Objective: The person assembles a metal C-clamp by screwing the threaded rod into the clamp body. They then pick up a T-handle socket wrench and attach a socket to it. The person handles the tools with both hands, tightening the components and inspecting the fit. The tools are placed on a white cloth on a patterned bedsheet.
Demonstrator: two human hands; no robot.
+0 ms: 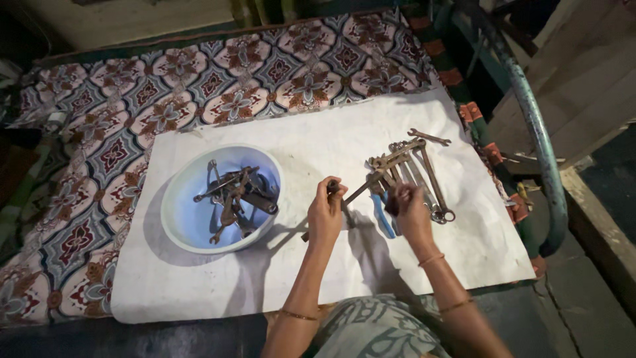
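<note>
My left hand [325,212] is closed around a long rusty spanner [363,189] that slants up to the right over the white sheet [318,132]. Just to its right, my right hand [409,211] pinches a small dark piece against the tool. A row of several spanners [414,169] lies beyond my right hand, and a blue-handled tool [381,215] sits between my hands. A pale blue bowl [189,229] to the left holds several rusty tools [235,195].
The white sheet lies on a patterned floral cloth [218,86] over a bed. A curved metal rail [533,119] runs down the right side, with wooden planks [583,73] behind it. A lone small spanner [429,137] rests near the sheet's far edge.
</note>
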